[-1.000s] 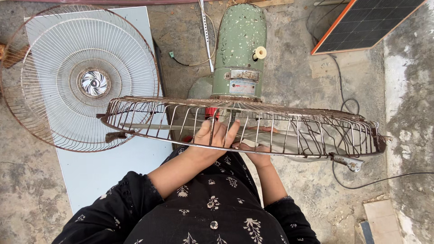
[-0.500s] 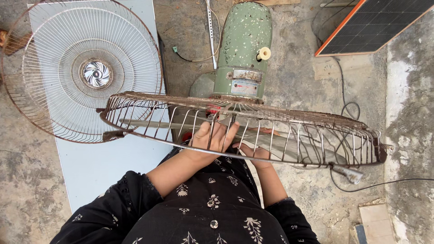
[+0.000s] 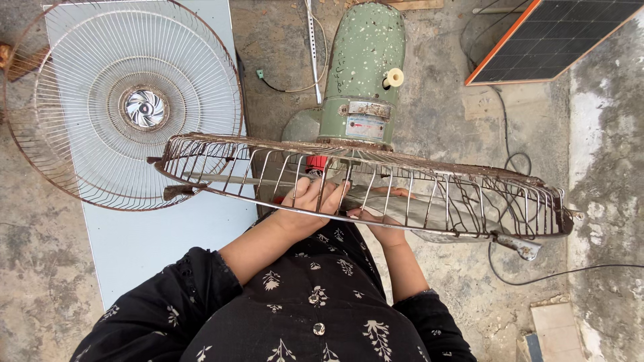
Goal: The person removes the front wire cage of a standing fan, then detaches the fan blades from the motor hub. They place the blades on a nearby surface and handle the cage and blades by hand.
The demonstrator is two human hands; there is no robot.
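Rusty metal everywhere here: old fan with a pale green, paint-chipped motor housing (image 3: 362, 74) standing on bare concrete floor (image 3: 429, 134), rear half of its rusted wire guard cage (image 3: 469, 194) fixed on and seen edge-on, right in front of the chest. Left hand (image 3: 305, 204) reaching in through the cage's open side, fingers bunched close around the red hub cap (image 3: 316, 165) at the middle of the fan; firmly pinched or just touching, can't tell through the wires. Right hand (image 3: 379, 218) tucked lower inside the cage, fingers loosely curled near a grey blade (image 3: 429, 214), grip mostly hidden. Compared with 1 second back, barely any change: both hands parked in the same spot at the hub, view only tipped a little, so looks like fiddly work at the centre, nothing freed. Cage holding just the blades, hub and 2 hands. Off to the left, the detached round front grille (image 3: 127, 100) lying on a pale blue board (image 3: 161, 248); dark solar panel (image 3: 550, 37) top right.
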